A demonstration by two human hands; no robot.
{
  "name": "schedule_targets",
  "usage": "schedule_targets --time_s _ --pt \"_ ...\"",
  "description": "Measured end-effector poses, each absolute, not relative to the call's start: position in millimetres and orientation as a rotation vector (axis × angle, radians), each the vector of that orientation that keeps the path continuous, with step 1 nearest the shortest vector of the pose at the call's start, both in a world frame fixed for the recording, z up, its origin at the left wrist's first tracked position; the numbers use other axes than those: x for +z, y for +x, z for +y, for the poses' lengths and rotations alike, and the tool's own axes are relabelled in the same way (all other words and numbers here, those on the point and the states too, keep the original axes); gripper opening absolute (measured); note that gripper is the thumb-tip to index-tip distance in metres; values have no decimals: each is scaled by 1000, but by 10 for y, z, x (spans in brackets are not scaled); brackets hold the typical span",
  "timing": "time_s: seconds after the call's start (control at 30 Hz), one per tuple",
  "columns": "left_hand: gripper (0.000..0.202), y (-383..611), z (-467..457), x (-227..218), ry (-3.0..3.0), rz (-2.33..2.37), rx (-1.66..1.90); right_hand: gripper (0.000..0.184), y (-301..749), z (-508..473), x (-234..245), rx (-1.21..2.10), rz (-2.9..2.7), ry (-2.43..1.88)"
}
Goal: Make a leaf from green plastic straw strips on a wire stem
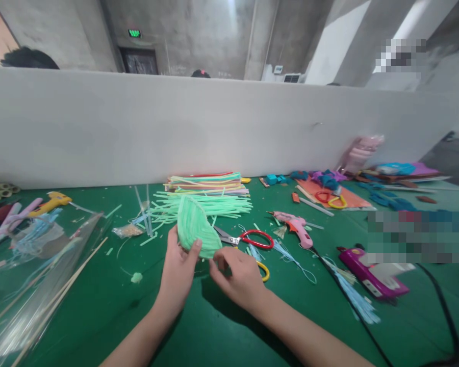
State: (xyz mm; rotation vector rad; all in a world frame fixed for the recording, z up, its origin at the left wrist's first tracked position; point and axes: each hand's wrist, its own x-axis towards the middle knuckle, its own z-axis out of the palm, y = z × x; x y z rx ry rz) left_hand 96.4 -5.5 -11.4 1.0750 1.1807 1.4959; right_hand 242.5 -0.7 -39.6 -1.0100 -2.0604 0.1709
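Observation:
A light green leaf-shaped piece [196, 227], built from rows of fuzzy pipe cleaners, is held up over the table in my left hand [181, 265]. The thumb lies across its lower front and the other fingers are behind it. My right hand [239, 275] is closed, its fingertips pinching at the piece's lower right corner. Just beyond the hands lie red-handled scissors [256, 238] with their blades partly open. A yellow handle [265, 271] shows beside my right hand, its remainder hidden. Behind the leaf-shaped piece are loose green pipe cleaners [233, 205].
A bundle of multicoloured pipe cleaners [210, 183] lies near the white partition [214, 127]. To the right are a pink glue gun [294, 224] and a purple device [371, 272] with black cables. A yellow glue gun [51, 204] and plastic sheets [49, 290] lie left.

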Motion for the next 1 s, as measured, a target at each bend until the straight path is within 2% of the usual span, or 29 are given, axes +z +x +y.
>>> schedule_targets --time_s 0.2,0.37,0.6,0.77,1.0 --pt "46 846 -4 -92 987 1170 1574 11 2444 -5 -358 423 -1927 -1059" --pt "53 815 10 -66 853 1113 1590 11 2451 30 -339 609 -1847 -1106" --pt "51 779 43 -57 716 1091 1678 15 2429 -38 -337 659 -2054 -940" --pt "51 711 41 -23 744 1060 1609 15 2549 60 -304 482 -2068 -1002" --pt "46 608 56 -25 801 1128 1552 13 3227 535 -238 1 -1741 -1479"
